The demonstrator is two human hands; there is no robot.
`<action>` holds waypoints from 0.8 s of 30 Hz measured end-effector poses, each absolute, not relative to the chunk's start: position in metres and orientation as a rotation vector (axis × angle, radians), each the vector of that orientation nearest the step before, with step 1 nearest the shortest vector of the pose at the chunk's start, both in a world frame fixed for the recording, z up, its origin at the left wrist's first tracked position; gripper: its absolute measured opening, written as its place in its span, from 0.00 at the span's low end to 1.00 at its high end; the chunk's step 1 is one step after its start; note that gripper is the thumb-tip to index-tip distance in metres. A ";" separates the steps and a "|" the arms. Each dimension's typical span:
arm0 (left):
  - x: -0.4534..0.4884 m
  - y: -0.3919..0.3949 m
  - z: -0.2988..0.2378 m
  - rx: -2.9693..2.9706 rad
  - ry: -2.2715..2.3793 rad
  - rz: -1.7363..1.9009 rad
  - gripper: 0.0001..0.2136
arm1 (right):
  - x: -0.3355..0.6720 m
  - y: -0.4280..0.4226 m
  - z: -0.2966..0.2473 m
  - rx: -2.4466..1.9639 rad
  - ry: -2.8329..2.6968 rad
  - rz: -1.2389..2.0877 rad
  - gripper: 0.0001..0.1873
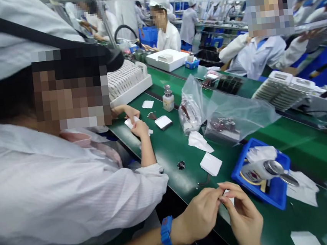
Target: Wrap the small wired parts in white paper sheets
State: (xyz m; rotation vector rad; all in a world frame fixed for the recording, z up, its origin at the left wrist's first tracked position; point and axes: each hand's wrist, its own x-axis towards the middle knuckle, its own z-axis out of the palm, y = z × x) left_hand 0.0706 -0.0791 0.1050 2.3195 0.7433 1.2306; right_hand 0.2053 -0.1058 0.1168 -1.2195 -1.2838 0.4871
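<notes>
My left hand (pixel 197 215), with a blue wrist strap (pixel 166 232), is closed in a pinch near the front edge of the green table. Its fingertips meet those of my right hand (pixel 244 216), also pinching. Between them is a small thing with a white part (pixel 229 197) and a dark edge; its kind is mostly hidden by the fingers. Just beyond my hands lies a stack of white squares (pixel 211 164) with a thin dark strip (pixel 205 180) beside it. A small round black item (pixel 181 165) sits to its left.
A blue bin (pixel 279 200) holds a dispenser bottle (pixel 256 171) and tissue. Clear bags of small parts (pixel 224 126) and another bottle (pixel 168 101) stand farther back. A co-worker (pixel 72 193) sits close on my left, handling white pieces. A white tray (pixel 137 86) stands beyond.
</notes>
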 end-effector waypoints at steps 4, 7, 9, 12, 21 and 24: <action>0.064 -0.076 0.104 2.333 0.772 1.164 0.14 | 0.197 -0.101 0.116 -1.229 -1.259 0.502 0.01; 0.064 -0.071 0.104 2.351 0.764 1.149 0.14 | 0.196 -0.096 0.114 -1.233 -1.249 0.492 0.01; 0.065 -0.067 0.106 2.357 0.758 1.165 0.16 | 0.198 -0.095 0.110 -1.241 -1.191 0.470 0.02; 0.070 -0.061 0.116 2.377 0.791 1.170 0.19 | 0.200 -0.091 0.106 -1.274 -1.113 0.438 0.05; 0.090 -0.043 0.142 2.609 0.861 0.897 0.18 | 0.202 -0.070 0.120 -1.325 -0.883 0.229 0.09; 0.093 -0.038 0.146 2.647 0.873 0.826 0.21 | 0.202 -0.066 0.121 -1.310 -0.851 0.210 0.07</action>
